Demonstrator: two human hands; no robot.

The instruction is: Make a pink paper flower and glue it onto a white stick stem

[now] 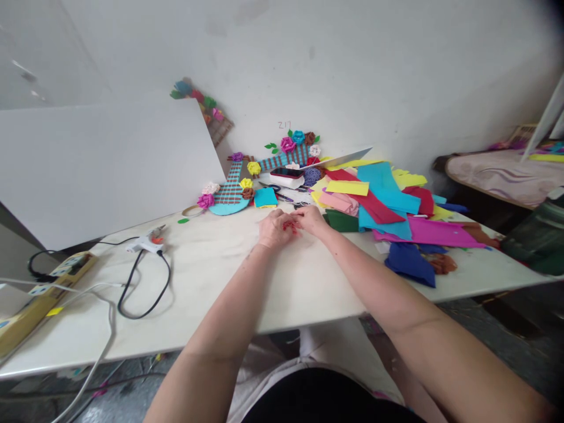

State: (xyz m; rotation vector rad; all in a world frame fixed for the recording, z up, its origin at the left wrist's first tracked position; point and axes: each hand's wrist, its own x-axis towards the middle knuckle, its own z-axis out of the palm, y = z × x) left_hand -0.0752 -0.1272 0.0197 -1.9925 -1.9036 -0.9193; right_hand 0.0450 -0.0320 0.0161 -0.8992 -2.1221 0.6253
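Observation:
Both of my hands meet over the middle of the white table. My left hand (275,229) is closed, fingers curled around a small piece of red crepe paper (292,225), mostly hidden by the fingers. Pinched fingertips of my right hand (311,221) touch that paper from the right. Just beyond them lies a square stack of blue and yellow paper (265,197). Further back is a turquoise guitar-shaped craft (232,188), its strips brown, with paper flowers on its edges.
A heap of coloured crepe paper (388,200) covers the right side. At left lie a glue gun (147,242) with a looped black cord and a power strip (57,281). A white board (106,170) leans at back left. A phone (286,173) rests on a white box.

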